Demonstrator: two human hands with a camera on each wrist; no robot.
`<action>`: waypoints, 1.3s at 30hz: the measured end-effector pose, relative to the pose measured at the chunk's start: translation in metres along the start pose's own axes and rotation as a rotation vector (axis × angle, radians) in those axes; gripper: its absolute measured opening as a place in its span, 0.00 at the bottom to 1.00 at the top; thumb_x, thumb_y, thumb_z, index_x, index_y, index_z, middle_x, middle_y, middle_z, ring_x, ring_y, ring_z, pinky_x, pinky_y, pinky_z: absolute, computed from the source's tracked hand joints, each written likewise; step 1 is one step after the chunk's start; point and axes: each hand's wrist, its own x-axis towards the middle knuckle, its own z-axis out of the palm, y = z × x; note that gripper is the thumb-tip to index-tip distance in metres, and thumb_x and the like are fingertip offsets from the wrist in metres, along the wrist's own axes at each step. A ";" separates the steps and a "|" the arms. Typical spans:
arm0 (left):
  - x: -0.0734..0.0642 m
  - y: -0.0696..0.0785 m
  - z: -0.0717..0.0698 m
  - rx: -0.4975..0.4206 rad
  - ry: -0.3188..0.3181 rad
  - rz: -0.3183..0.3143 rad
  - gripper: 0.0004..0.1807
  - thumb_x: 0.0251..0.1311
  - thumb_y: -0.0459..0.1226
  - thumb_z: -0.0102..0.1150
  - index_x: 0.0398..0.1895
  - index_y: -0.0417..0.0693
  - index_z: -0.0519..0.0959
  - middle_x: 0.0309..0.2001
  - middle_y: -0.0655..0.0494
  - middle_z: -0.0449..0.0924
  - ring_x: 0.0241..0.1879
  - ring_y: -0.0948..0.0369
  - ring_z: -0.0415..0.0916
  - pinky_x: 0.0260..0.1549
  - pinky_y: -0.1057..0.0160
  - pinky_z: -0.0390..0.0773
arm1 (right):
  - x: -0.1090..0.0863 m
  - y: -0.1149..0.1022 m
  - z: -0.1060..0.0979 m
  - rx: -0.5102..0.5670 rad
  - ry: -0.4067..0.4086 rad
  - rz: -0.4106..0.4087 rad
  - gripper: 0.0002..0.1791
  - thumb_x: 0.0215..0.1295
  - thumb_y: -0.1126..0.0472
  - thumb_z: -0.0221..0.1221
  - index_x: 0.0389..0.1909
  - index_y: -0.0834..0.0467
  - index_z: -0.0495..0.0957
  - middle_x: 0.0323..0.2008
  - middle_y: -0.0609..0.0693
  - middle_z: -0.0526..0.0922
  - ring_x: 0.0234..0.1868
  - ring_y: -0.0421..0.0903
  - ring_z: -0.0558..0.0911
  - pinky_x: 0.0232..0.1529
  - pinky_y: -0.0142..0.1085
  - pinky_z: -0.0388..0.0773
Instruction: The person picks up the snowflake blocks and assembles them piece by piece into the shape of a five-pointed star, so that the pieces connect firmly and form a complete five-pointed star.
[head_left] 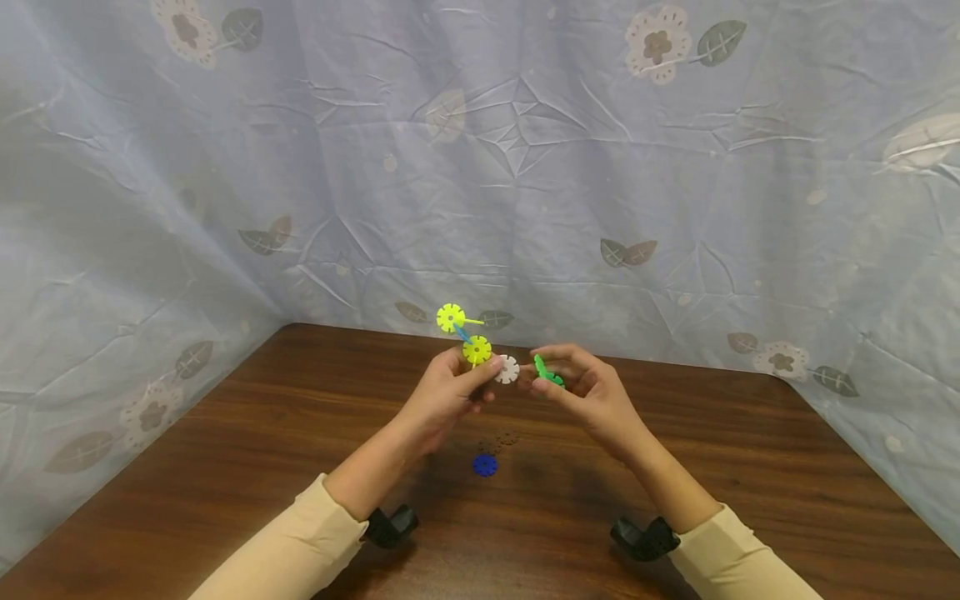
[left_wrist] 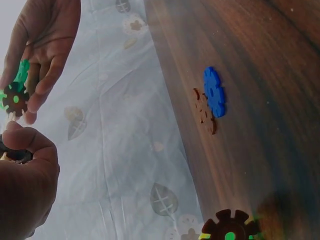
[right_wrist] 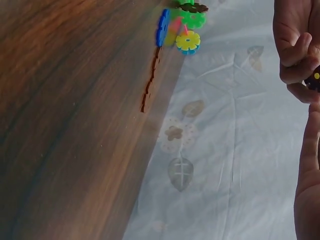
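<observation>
In the head view my left hand [head_left: 446, 396] holds a joined chain of notched plastic discs: an upper yellow disc [head_left: 450, 317], a light blue disc [head_left: 462, 334] seen edge-on, a lower yellow disc [head_left: 477, 350] and a white disc [head_left: 508, 369]. The thumb lies between the lower yellow and white ones. To its right, my right hand [head_left: 596, 396] pinches green notched discs [head_left: 541, 365] between thumb and fingers. A brown disc [left_wrist: 16, 99] shows beside the green in the left wrist view. Whether the green and white pieces touch is unclear.
On the wooden table [head_left: 300, 467] below my hands lie a blue notched disc [head_left: 485, 465] and brown discs [head_left: 491, 443] that blend into the wood. A patterned curtain [head_left: 480, 167] stands behind and at both sides. Black wrist mounts [head_left: 392, 527] sit under the forearms.
</observation>
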 end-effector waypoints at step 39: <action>-0.004 0.007 -0.003 0.124 -0.087 0.055 0.06 0.76 0.37 0.58 0.41 0.44 0.77 0.26 0.62 0.74 0.27 0.64 0.68 0.27 0.70 0.68 | -0.004 -0.004 0.009 -0.038 0.002 -0.066 0.19 0.70 0.72 0.63 0.60 0.67 0.75 0.48 0.38 0.89 0.47 0.42 0.90 0.47 0.34 0.88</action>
